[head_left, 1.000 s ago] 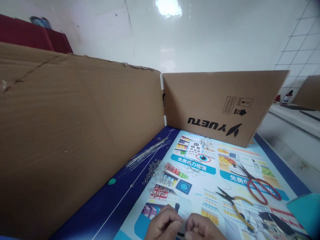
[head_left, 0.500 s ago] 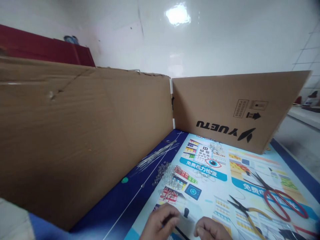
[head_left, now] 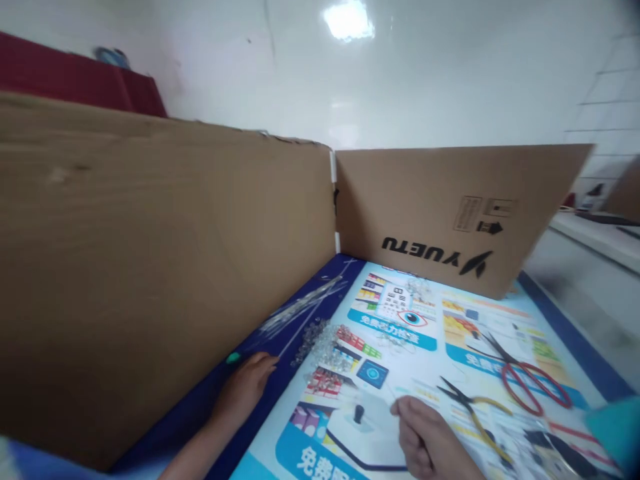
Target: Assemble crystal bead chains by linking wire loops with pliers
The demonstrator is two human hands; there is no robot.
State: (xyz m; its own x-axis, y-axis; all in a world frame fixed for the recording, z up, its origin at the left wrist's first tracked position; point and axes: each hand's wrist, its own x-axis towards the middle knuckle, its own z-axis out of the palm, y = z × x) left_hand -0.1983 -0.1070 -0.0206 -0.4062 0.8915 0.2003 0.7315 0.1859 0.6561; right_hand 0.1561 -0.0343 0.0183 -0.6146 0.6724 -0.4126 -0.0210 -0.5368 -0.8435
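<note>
Cardboard walls (head_left: 150, 267) close off left and back — beads (head_left: 323, 343), pliers (head_left: 470, 407), scissors (head_left: 530, 383) clutter mat (head_left: 430, 373); open strip between hands, right side unwalled.

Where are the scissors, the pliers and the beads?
scissors (head_left: 537, 387), head view, on a red handle loop.
pliers (head_left: 473, 405), head view, on the joint near its yellow handles.
beads (head_left: 324, 343), head view, middle of the clear pile.

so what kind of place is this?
Probably a small handwork station for beading, improvised indoors. Cardboard screens wall off a table covered by a printed poster; clear beads, thin wires, pliers and red scissors lie out. White tiled wall behind.
</note>
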